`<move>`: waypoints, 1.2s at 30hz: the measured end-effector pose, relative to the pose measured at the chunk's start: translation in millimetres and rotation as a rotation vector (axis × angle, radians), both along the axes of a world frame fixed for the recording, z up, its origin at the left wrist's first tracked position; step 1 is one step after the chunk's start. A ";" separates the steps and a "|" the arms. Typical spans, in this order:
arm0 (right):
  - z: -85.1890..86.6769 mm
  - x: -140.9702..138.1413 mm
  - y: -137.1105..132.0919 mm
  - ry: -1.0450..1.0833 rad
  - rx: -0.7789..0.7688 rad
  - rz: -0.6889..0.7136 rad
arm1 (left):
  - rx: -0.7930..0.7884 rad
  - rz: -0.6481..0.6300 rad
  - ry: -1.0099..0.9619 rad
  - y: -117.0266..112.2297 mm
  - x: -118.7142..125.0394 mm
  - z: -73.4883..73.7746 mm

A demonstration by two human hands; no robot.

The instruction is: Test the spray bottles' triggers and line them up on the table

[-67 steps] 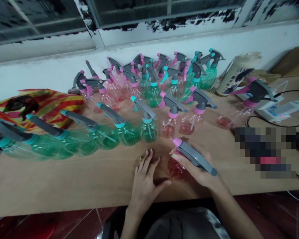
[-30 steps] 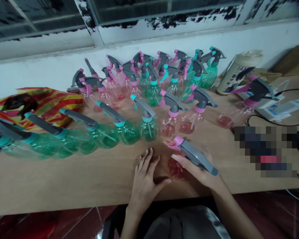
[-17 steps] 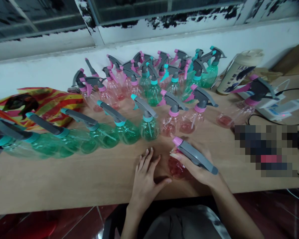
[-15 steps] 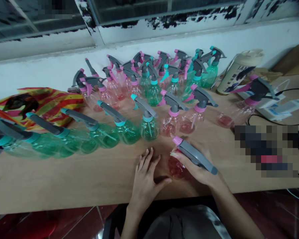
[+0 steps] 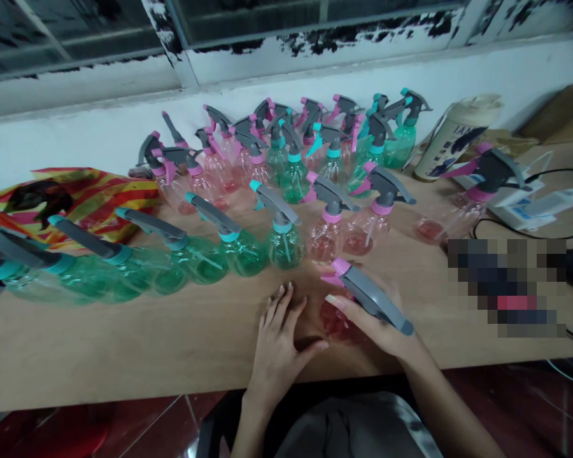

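Observation:
My right hand point(image 5: 382, 327) is wrapped round a pink spray bottle point(image 5: 337, 321) with a grey and pink trigger head point(image 5: 370, 294). The bottle stands on the wooden table point(image 5: 124, 343) near its front edge. My left hand point(image 5: 279, 343) lies flat on the table just left of the bottle, fingers stretched out, thumb near the bottle's base. Just beyond runs a row of spray bottles, green ones point(image 5: 241, 251) on the left and pink ones point(image 5: 327, 235) on the right.
A cluster of several more pink and green spray bottles point(image 5: 291, 146) stands at the back by the white wall. A red and yellow bag point(image 5: 100, 197) lies at the left. At the right are a beige jug point(image 5: 453, 137), a lone pink bottle point(image 5: 463, 203), a white device point(image 5: 530, 207) and cables.
The pink trigger of the held bottle has swung out again after being squeezed in; my right fingers shifted slightly. My left hand has stayed flat on the table.

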State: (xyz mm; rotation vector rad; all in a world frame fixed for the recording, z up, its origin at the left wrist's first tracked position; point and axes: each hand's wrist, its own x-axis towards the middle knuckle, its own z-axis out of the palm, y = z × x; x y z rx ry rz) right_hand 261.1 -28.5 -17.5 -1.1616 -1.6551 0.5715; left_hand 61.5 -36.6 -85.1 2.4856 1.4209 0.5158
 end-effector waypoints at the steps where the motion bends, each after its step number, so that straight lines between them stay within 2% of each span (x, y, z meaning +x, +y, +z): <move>1: -0.2 -0.1 -0.2 -0.002 -0.001 -0.003 | 0.005 -0.001 0.001 0.1 0.0 -0.1; 21: 1.2 0.6 -1.3 0.019 -0.006 0.005 | -0.005 -0.002 -0.013 0.7 0.4 1.3; 36: 5.6 -7.1 2.7 0.045 -0.045 -0.060 | -0.028 0.003 -0.010 0.2 0.1 2.5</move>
